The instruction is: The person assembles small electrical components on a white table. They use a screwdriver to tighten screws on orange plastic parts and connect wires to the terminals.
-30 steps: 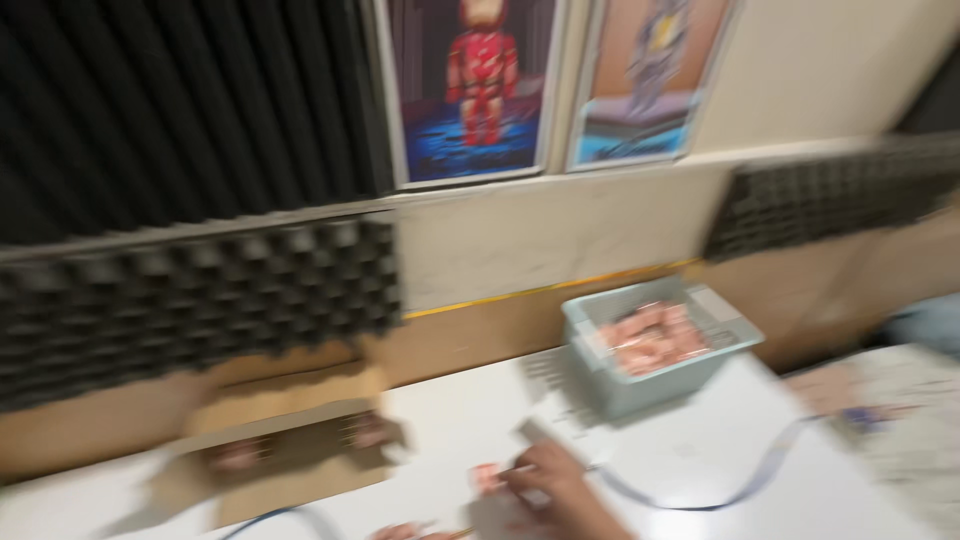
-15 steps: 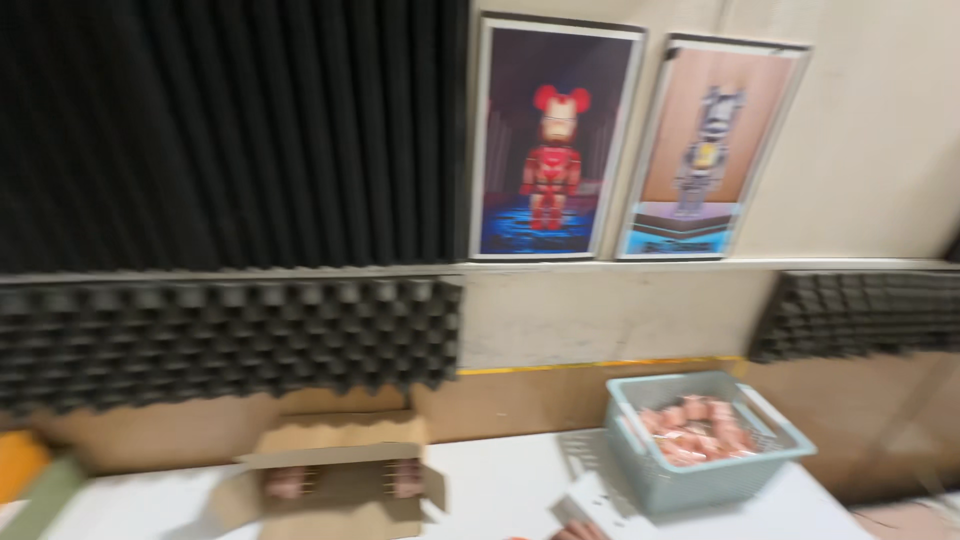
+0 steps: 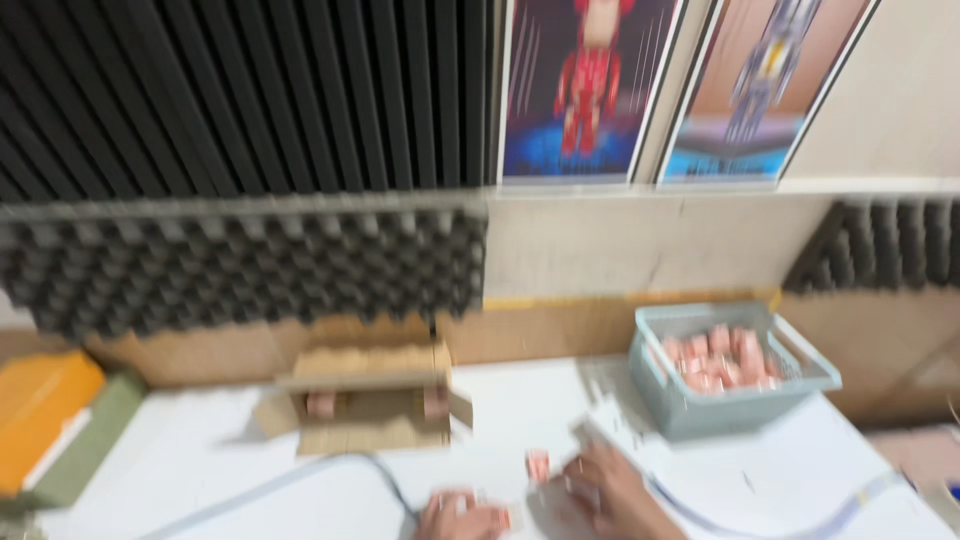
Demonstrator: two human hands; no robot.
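One small pink piece [image 3: 538,466] stands upright on the white table [image 3: 200,460], just at ten o'clock of the nearer right hand [image 3: 600,490], whose blurred fingers' spread I cannot tell, while the left hand [image 3: 462,516] curls around similar pink pieces.

Beyond the hands: black ribbed wall panel [image 3: 250,95], grey foam strip [image 3: 240,265], two framed posters [image 3: 585,90], white table [image 3: 200,470].

A white surface [image 3: 240,470] runs along the wall, carrying an open cardboard box [image 3: 368,400] near its middle, a pale blue basket [image 3: 730,405] of pink pieces at right, a single small pink piece [image 3: 538,466] near the front, and an orange-and-green item [image 3: 50,420] at left.
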